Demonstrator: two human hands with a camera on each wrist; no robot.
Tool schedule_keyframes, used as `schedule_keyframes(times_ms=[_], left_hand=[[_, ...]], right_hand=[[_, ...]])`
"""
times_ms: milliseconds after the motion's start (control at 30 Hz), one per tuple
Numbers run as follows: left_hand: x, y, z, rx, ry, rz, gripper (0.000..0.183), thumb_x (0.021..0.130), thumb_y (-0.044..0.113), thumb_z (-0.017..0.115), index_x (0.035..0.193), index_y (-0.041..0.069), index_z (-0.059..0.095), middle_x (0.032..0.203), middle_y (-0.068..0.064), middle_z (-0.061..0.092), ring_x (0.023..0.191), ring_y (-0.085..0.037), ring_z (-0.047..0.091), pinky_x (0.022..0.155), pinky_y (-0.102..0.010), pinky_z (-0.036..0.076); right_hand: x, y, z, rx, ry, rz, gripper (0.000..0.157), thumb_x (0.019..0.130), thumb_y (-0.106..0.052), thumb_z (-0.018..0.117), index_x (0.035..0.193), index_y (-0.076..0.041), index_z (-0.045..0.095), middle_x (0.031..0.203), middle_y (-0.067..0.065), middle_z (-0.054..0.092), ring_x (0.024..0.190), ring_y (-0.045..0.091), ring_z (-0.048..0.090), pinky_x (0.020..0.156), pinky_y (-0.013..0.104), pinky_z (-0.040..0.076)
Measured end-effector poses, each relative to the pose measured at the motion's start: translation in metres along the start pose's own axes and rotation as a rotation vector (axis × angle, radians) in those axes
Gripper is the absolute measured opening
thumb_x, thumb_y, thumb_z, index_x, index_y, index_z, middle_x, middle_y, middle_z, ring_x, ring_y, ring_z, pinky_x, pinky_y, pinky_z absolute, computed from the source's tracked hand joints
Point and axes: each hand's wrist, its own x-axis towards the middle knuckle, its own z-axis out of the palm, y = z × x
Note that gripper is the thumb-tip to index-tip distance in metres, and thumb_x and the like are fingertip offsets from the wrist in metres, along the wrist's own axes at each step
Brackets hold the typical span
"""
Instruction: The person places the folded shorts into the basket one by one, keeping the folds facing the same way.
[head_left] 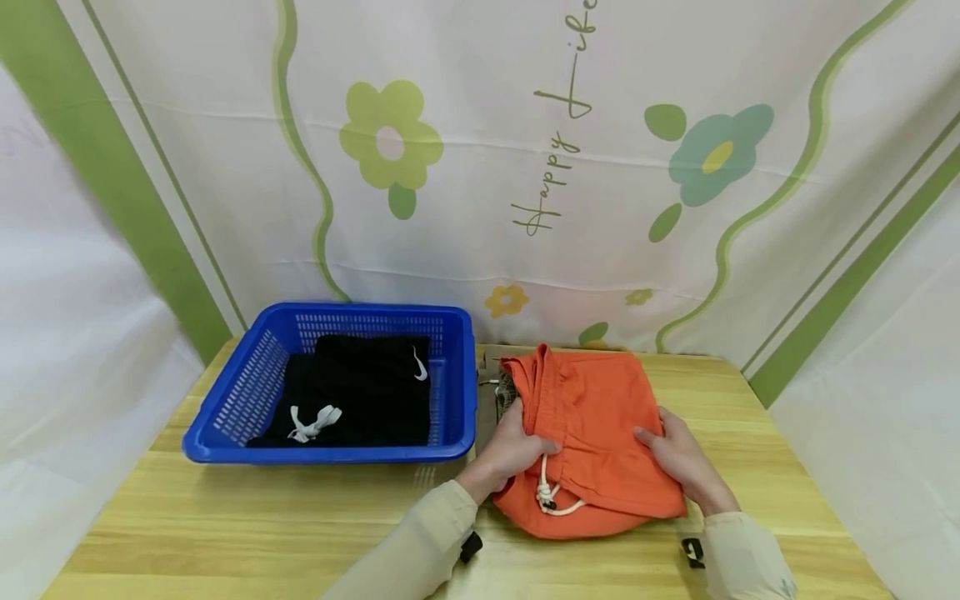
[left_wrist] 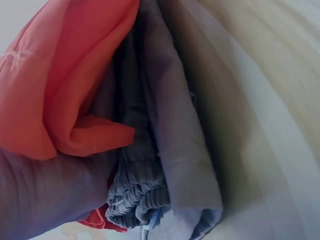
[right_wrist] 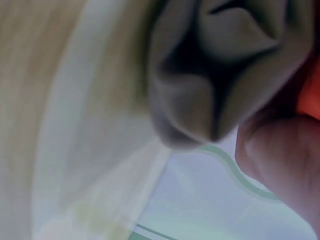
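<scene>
A folded pair of orange shorts (head_left: pixel 607 392) with a white drawstring lies at the right of the table, over a grey-brown folded garment (left_wrist: pixel 182 150) with a gathered elastic waistband. My left hand (head_left: pixel 516 452) grips the shorts by their left side, thumb on top and fingers hidden underneath. At the opposite side my right hand (head_left: pixel 681 454) holds them the same way, its thumb over the orange cloth. In the right wrist view, folds of the grey-brown garment (right_wrist: pixel 195 107) show beside the right fingers.
To the left stands a blue plastic basket (head_left: pixel 322 456) holding folded black clothing (head_left: pixel 367 396) with a white swoosh and a white tied drawstring. Behind the wooden table (head_left: pixel 247 521) hangs a white curtain (head_left: pixel 480 167) printed with flowers.
</scene>
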Motion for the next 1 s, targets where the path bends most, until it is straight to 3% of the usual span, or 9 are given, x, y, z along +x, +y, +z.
schedule_keyframes(times_ms=[167,433,767,1000], left_hand=[[-0.004,0.005,0.000,-0.003,0.023,0.003,0.089,0.085,0.003,0.074,0.160,0.010,0.026,0.147,-0.011,0.047,0.130,-0.030,0.051,0.106,-0.050,0.044],[-0.019,0.018,-0.001,0.034,0.079,0.018,0.093,0.084,0.008,0.077,0.161,0.008,0.025,0.156,-0.013,0.038,0.140,-0.032,0.041,0.112,-0.052,0.037],[-0.037,0.039,-0.009,-0.006,0.052,0.101,0.084,0.085,0.007,0.076,0.157,0.012,0.033,0.146,-0.011,0.048,0.127,-0.029,0.054,0.106,-0.049,0.044],[-0.050,0.057,-0.021,-0.045,0.011,0.124,0.081,0.088,0.008,0.076,0.156,0.016,0.034,0.139,-0.009,0.055,0.118,-0.024,0.059,0.104,-0.046,0.047]], right_hand=[[-0.005,-0.009,-0.002,0.011,0.019,-0.031,0.044,0.108,-0.014,0.051,0.144,0.009,0.039,0.127,0.026,0.058,0.101,0.024,0.061,0.081,0.031,0.052],[-0.012,-0.022,-0.003,0.009,0.079,-0.093,0.044,0.106,-0.018,0.056,0.143,0.004,0.046,0.116,0.022,0.064,0.088,0.018,0.065,0.074,0.030,0.054],[-0.027,-0.050,-0.004,-0.089,0.147,-0.197,0.035,0.106,-0.020,0.056,0.135,-0.001,0.053,0.101,0.017,0.067,0.080,0.018,0.065,0.070,0.029,0.053],[-0.037,-0.071,-0.002,-0.118,0.174,-0.257,0.036,0.106,-0.021,0.056,0.136,-0.001,0.054,0.106,0.017,0.067,0.083,0.016,0.065,0.071,0.028,0.053]])
